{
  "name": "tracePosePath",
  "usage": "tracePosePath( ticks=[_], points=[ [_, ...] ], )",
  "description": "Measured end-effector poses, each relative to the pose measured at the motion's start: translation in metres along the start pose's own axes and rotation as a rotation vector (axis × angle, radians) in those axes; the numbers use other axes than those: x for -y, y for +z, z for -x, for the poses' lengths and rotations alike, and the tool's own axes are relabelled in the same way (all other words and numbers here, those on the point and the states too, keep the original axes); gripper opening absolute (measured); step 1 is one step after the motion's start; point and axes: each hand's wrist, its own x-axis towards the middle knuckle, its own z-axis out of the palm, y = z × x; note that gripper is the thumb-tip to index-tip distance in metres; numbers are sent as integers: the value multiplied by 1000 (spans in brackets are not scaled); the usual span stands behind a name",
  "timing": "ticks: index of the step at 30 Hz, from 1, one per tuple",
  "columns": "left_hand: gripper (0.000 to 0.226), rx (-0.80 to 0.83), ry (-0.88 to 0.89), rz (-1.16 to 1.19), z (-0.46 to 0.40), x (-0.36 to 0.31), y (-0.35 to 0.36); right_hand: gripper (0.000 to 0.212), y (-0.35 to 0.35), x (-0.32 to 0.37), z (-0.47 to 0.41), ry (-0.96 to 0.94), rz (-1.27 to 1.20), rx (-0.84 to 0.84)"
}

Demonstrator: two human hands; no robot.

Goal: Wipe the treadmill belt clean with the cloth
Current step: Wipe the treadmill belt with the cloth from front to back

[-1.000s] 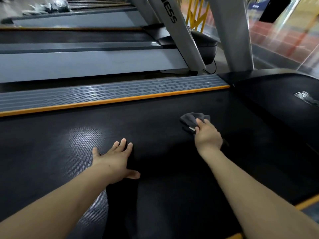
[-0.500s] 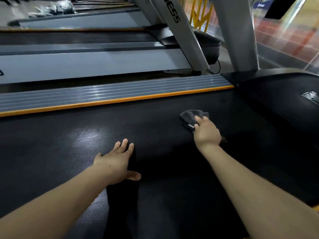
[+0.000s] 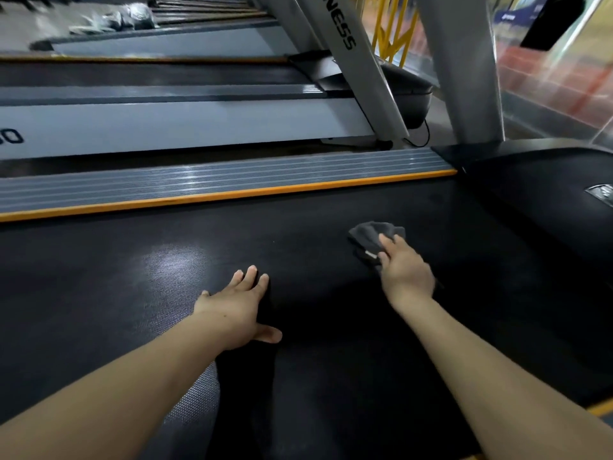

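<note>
The black textured treadmill belt point(image 3: 99, 293) fills the lower part of the view. My right hand point(image 3: 404, 272) presses a dark grey cloth point(image 3: 368, 237) onto the belt at centre right, with the cloth bunched ahead of my fingers. My left hand point(image 3: 237, 308) lies flat on the belt, palm down with fingers spread, to the left of the cloth and nearer to me. It holds nothing.
A grey ribbed side rail with an orange edge point(image 3: 215, 182) borders the far side of the belt. The black motor cover point(image 3: 547, 207) rises at the right. Grey uprights point(image 3: 464, 78) stand behind it. Another treadmill point(image 3: 166, 124) lies beyond the rail.
My right hand and the cloth have slid a little farther away across the belt. My left hand has stayed flat in about the same place.
</note>
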Motion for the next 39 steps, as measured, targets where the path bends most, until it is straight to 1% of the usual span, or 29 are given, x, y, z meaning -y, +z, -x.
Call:
tracePosePath(
  ticks=[2, 3, 5, 7, 9, 10, 13, 15, 17, 19, 21, 24, 26, 28, 30, 32, 33, 35, 36, 37, 39],
  points=[
    [120, -2, -4, -2, 0, 1, -1, 46, 10, 18, 11, 40, 44, 20],
    [121, 4, -7, -2, 0, 0, -2, 48, 16, 33, 22, 10, 57, 36],
    [122, 11, -11, -6, -1, -1, -2, 51, 30, 64, 53, -145, 72, 47],
    [122, 2, -15, -7, 0, -2, -3, 56, 31, 81, 81, -274, 96, 116],
    [122, -15, -19, -1, 3, -3, -3, 57, 20, 81, 84, -313, 96, 199],
    [121, -28, -20, -1, 5, -3, -2, 55, 13, 79, 81, -334, 106, 213],
    [110, -101, -11, 6, 16, -4, 2, 51, 0, 65, 70, -435, 200, 197],
    [95, -175, 10, 13, 28, -4, 10, 50, -6, 51, 65, -418, 245, 177],
    [83, -261, 24, 21, 39, -3, 17, 50, -15, 37, 60, -374, 297, 111],
    [78, -293, 28, 34, 47, 0, 19, 51, -19, 29, 56, -341, 320, 68],
    [85, -272, 30, 33, 52, 3, 19, 50, -13, 28, 60, -344, 246, 76],
    [103, -181, 19, 24, 56, 4, 26, 49, 0, 31, 67, -359, 86, 123],
    [106, -171, 6, 48, 56, 4, 32, 52, 3, 37, 69, -337, 74, 159],
    [105, -189, -5, 64, 55, 3, 35, 51, 5, 50, 78, -308, 68, 160],
    [104, -199, -3, 37, 54, 2, 33, 51, 11, 75, 97, -377, 27, 170],
    [104, -206, -1, 34, 54, 1, 33, 52, 23, 97, 119, -522, 6, 227],
    [104, -205, -1, 42, 54, 2, 35, 53, 26, 99, 124, -577, -2, 250],
    [104, -206, 6, 41, 54, 3, 37, 58, 22, 82, 112, -623, -3, 226],
    [104, -207, 9, 33, 54, 3, 38, 59, 18, 64, 97, -594, 8, 197],
    [104, -207, 10, 30, 55, 4, 38, 60, 12, 43, 80, -517, 16, 165],
    [104, -201, 12, 37, 53, 5, 38, 60, -6, -2, 50, -226, 40, 121]
  ],
)
